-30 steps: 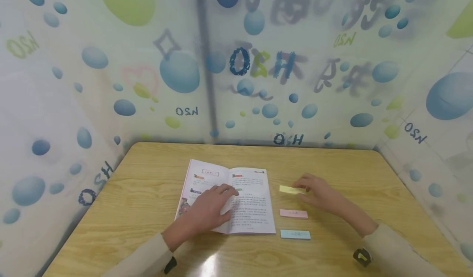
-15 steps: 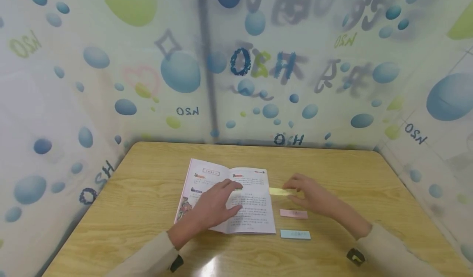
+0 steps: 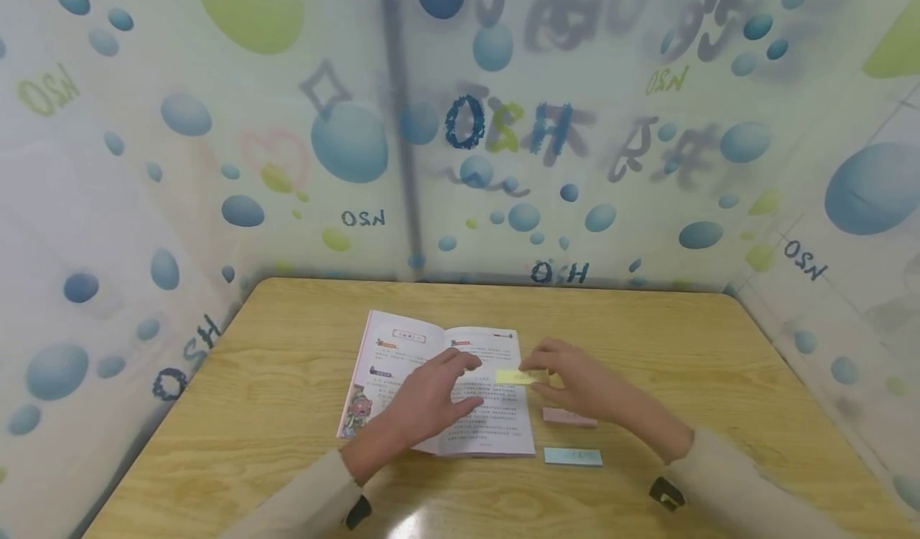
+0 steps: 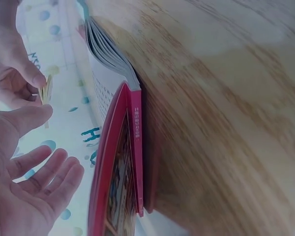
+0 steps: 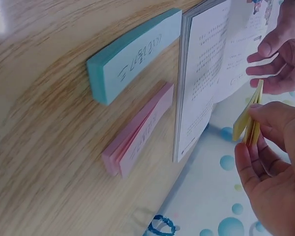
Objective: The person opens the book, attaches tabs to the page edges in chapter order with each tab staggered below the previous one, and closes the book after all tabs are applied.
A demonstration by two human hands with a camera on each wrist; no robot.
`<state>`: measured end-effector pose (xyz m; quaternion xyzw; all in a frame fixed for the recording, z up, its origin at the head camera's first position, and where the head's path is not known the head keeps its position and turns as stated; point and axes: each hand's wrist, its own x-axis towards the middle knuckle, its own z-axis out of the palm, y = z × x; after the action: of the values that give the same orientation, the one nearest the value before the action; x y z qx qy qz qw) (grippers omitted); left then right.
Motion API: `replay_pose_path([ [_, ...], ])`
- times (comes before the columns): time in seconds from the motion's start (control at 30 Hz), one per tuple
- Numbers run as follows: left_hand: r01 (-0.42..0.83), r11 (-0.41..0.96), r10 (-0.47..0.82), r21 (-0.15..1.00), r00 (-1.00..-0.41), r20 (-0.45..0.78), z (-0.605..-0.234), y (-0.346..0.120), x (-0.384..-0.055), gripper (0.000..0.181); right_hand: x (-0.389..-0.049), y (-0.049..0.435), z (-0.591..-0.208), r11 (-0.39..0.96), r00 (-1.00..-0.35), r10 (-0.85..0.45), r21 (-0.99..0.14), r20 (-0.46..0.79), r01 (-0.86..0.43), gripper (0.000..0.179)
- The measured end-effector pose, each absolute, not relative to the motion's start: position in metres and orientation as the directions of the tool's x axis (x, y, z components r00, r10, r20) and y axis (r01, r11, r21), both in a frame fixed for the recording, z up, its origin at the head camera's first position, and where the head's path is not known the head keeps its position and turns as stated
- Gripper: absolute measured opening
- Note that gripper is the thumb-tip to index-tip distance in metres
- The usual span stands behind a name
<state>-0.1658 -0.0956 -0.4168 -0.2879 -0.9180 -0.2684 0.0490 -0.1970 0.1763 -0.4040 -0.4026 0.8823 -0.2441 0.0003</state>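
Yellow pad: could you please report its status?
Right hand pinches yellow pad above open book. Left hand empty, also above book. No obstruction visible.

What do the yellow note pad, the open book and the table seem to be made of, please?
Yellow note pad: apparently matte paper; many thin sheets fan apart. Open book: paper pages, layered at the edge; the pink cover looks like smooth, perhaps coated card. Table: perhaps wood or wood-look laminate; it shows grain and a glossy glare.
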Motion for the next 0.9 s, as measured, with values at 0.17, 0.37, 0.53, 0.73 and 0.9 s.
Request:
replay_pose_path([
  [0.17, 0.556, 0.673, 0.504, 0.488, -0.827, 0.248, -0.417, -0.093, -0.168, 0.044, -0.196, 0.166, -0.405, 0.555, -0.678, -0.713, -0.450, 0.175, -0.700, 0.026],
  [0.37, 0.556, 0.665, 0.499, 0.499, -0.828, 0.257, -0.421, -0.088, -0.169, 0.039, -0.195, 0.156, -0.405, 0.539, -0.673, -0.719, -0.471, 0.174, -0.698, 0.028],
  [0.53, 0.532, 0.661, 0.487, 0.529, -0.841, 0.236, -0.420, -0.086, -0.169, 0.028, -0.194, 0.150, -0.405, 0.522, -0.664, -0.723, -0.479, 0.189, -0.705, 0.027],
  [0.73, 0.522, 0.640, 0.476, 0.564, -0.845, 0.243, -0.418, -0.087, -0.167, 0.021, -0.191, 0.147, -0.406, 0.528, -0.675, -0.717, -0.496, 0.175, -0.690, 0.025],
  [0.9, 0.528, 0.627, 0.475, 0.573, -0.842, 0.256, -0.420, -0.089, -0.166, 0.022, -0.189, 0.148, -0.407, 0.549, -0.703, -0.688, -0.505, 0.179, -0.666, 0.024],
])
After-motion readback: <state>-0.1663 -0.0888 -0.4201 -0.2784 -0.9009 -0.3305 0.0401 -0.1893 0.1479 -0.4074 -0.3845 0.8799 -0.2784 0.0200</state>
